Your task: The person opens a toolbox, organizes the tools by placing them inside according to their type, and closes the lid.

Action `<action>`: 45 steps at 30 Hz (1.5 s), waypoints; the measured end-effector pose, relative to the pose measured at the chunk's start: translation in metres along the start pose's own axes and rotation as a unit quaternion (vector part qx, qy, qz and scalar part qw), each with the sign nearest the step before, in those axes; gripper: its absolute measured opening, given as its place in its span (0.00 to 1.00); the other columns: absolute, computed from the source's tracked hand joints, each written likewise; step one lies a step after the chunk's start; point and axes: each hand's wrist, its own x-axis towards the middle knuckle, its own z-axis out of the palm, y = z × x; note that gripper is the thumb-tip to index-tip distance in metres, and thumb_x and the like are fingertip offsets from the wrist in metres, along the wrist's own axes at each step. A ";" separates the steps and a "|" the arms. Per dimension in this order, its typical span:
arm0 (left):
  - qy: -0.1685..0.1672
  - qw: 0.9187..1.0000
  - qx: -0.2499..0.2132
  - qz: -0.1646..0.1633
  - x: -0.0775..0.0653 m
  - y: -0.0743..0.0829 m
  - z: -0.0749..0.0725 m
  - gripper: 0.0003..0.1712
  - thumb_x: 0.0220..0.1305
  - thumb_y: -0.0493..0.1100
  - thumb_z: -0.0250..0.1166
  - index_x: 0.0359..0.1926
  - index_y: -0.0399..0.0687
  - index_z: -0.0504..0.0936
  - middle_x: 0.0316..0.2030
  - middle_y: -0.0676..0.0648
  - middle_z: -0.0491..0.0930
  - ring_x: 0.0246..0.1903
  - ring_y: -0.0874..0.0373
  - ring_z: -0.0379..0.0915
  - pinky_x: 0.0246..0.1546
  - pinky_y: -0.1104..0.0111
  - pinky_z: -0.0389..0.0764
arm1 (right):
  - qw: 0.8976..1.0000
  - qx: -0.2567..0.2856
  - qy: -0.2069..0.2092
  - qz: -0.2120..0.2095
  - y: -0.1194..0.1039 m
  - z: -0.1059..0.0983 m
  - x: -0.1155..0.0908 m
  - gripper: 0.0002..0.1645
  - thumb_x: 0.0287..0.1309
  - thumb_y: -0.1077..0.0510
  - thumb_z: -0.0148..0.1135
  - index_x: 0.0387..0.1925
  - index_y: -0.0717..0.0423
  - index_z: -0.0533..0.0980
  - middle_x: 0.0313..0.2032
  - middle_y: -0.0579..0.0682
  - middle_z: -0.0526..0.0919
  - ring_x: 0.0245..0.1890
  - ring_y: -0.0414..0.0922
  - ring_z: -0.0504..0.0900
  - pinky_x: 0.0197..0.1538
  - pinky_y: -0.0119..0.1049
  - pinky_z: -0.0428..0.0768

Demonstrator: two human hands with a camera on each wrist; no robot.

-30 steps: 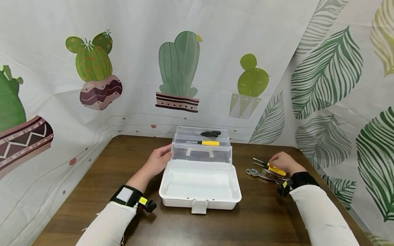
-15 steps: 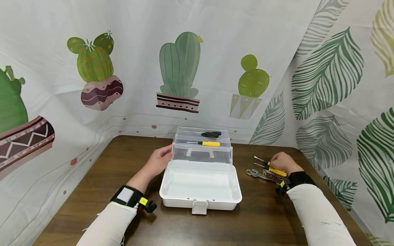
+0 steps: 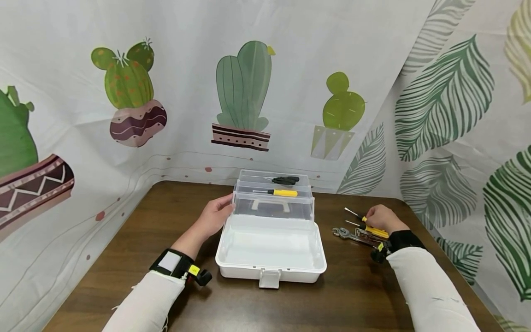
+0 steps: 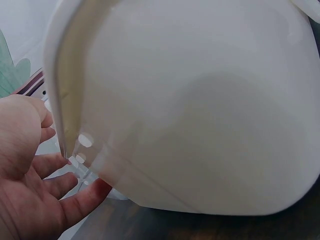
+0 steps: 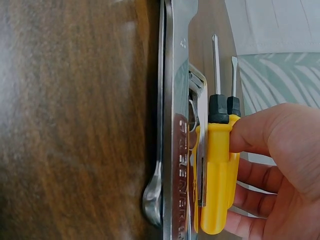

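Shifted slightly since the earlier frame, the far screwdriver [image 5: 233, 106] now points wider of the near screwdriver [image 5: 218, 145]. Your left hand [image 3: 212, 216], fingers relaxed, rests against the clear trays [image 3: 242, 207] of the white toolbox [image 3: 298, 275]; keep that touch light. Black-handled tools [image 3: 286, 180] and a yellow screwdriver [image 3: 285, 192] lie in the trays. On the surface [image 3: 352, 286] to the right, a wrench [image 3: 345, 233] crowds the loose pair; your right hand [image 3: 383, 217] pinches the far one's handle, so draw it clear.

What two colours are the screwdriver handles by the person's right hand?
The screwdriver handles are yellow with black collars; the right wrist view shows them best.
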 end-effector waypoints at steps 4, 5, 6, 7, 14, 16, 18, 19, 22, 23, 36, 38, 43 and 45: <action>-0.004 1.000 0.000 0.003 0.000 0.000 0.001 0.29 0.79 0.47 0.55 0.76 0.47 0.68 0.71 0.39 0.74 0.69 0.42 0.71 0.67 0.47 0.75 | 1.000 0.004 0.001 -0.001 0.001 -0.001 0.000 0.13 0.55 0.61 0.61 0.39 0.67 0.80 0.35 0.59 0.83 0.33 0.51 0.77 0.32 0.36 0.73; -0.005 1.000 -0.002 0.004 0.000 0.000 0.001 0.29 0.79 0.47 0.55 0.76 0.47 0.68 0.70 0.39 0.74 0.69 0.42 0.72 0.67 0.47 0.75 | 1.000 0.006 0.003 -0.003 0.001 -0.001 -0.001 0.13 0.55 0.62 0.61 0.39 0.67 0.80 0.35 0.59 0.83 0.33 0.51 0.77 0.32 0.36 0.73; -0.005 1.000 -0.001 0.004 0.000 -0.001 0.001 0.29 0.79 0.47 0.55 0.76 0.48 0.68 0.71 0.39 0.73 0.69 0.42 0.72 0.67 0.47 0.75 | 1.000 0.009 0.005 -0.003 0.001 -0.002 -0.001 0.12 0.55 0.62 0.61 0.39 0.67 0.80 0.35 0.59 0.84 0.32 0.50 0.78 0.32 0.36 0.73; -0.004 1.000 -0.002 0.003 0.001 -0.001 0.001 0.29 0.79 0.47 0.55 0.76 0.48 0.69 0.70 0.39 0.74 0.69 0.42 0.72 0.67 0.46 0.76 | 1.000 0.010 0.008 -0.005 0.001 -0.003 0.000 0.12 0.55 0.62 0.61 0.40 0.67 0.80 0.35 0.59 0.84 0.32 0.50 0.78 0.32 0.36 0.74; 0.002 1.000 0.002 0.003 0.004 -0.002 0.001 0.28 0.79 0.48 0.55 0.75 0.48 0.69 0.69 0.39 0.75 0.67 0.43 0.74 0.65 0.48 0.78 | 0.999 0.019 0.027 -0.018 -0.009 -0.015 0.001 0.14 0.59 0.61 0.61 0.44 0.67 0.78 0.39 0.63 0.84 0.35 0.52 0.79 0.35 0.40 0.77; 0.001 1.000 0.000 0.005 0.004 -0.002 0.001 0.28 0.79 0.48 0.55 0.75 0.48 0.69 0.69 0.39 0.76 0.67 0.43 0.75 0.65 0.48 0.78 | 0.999 0.015 0.039 -0.033 -0.015 -0.020 0.002 0.15 0.60 0.60 0.61 0.45 0.67 0.78 0.41 0.64 0.83 0.37 0.54 0.80 0.38 0.43 0.78; 0.000 1.000 -0.004 0.008 0.004 -0.002 0.001 0.28 0.79 0.48 0.55 0.75 0.47 0.69 0.68 0.38 0.76 0.66 0.42 0.75 0.64 0.47 0.78 | 0.997 0.016 0.051 -0.054 -0.022 -0.026 0.003 0.16 0.60 0.60 0.61 0.46 0.68 0.78 0.43 0.66 0.83 0.40 0.57 0.80 0.42 0.47 0.79; 0.000 1.000 -0.003 0.008 0.004 -0.001 0.000 0.28 0.79 0.48 0.55 0.75 0.47 0.69 0.68 0.37 0.76 0.66 0.42 0.75 0.65 0.47 0.78 | 0.996 0.018 0.054 -0.065 -0.026 -0.029 0.004 0.17 0.61 0.60 0.60 0.47 0.69 0.78 0.44 0.67 0.83 0.42 0.58 0.81 0.43 0.49 0.80; -0.001 1.000 -0.002 0.006 0.004 0.001 0.000 0.28 0.79 0.48 0.55 0.75 0.47 0.69 0.69 0.37 0.75 0.67 0.41 0.74 0.65 0.47 0.78 | 0.994 0.024 0.060 -0.093 -0.042 -0.040 0.004 0.19 0.62 0.61 0.59 0.50 0.71 0.78 0.47 0.70 0.83 0.46 0.61 0.81 0.47 0.53 0.81; -0.001 1.000 -0.002 0.005 0.003 0.001 0.000 0.28 0.79 0.48 0.55 0.75 0.48 0.69 0.69 0.37 0.74 0.67 0.42 0.74 0.65 0.47 0.78 | 0.993 0.025 0.064 -0.100 -0.048 -0.043 0.004 0.19 0.62 0.61 0.59 0.50 0.71 0.78 0.47 0.70 0.83 0.46 0.62 0.81 0.47 0.53 0.81; -0.004 1.000 0.006 -0.002 0.002 0.002 -0.002 0.29 0.79 0.49 0.55 0.76 0.49 0.68 0.71 0.39 0.73 0.70 0.42 0.71 0.67 0.46 0.75 | 0.980 0.003 0.083 -0.182 -0.141 -0.078 0.010 0.13 0.58 0.62 0.62 0.44 0.64 0.81 0.43 0.64 0.86 0.43 0.57 0.83 0.47 0.50 0.80; -0.002 1.000 0.009 -0.006 0.002 0.001 -0.002 0.29 0.79 0.50 0.55 0.76 0.50 0.68 0.71 0.40 0.73 0.70 0.42 0.71 0.68 0.46 0.75 | 0.981 -0.002 0.073 -0.181 -0.154 -0.081 0.011 0.15 0.59 0.61 0.61 0.47 0.64 0.81 0.45 0.65 0.85 0.45 0.58 0.83 0.48 0.51 0.80; 0.000 1.000 0.009 -0.005 0.002 0.000 -0.002 0.28 0.79 0.49 0.55 0.76 0.50 0.69 0.70 0.39 0.74 0.68 0.42 0.73 0.67 0.46 0.76 | 0.977 -0.014 0.062 -0.204 -0.186 -0.084 0.011 0.16 0.58 0.61 0.60 0.47 0.63 0.80 0.45 0.64 0.85 0.43 0.57 0.82 0.48 0.50 0.80; 0.000 1.000 0.007 -0.004 0.001 0.000 -0.001 0.28 0.79 0.48 0.55 0.76 0.49 0.69 0.70 0.39 0.74 0.68 0.42 0.73 0.67 0.46 0.76 | 0.975 -0.017 0.062 -0.215 -0.199 -0.083 0.011 0.16 0.56 0.61 0.60 0.46 0.62 0.80 0.45 0.63 0.86 0.43 0.56 0.83 0.48 0.50 0.80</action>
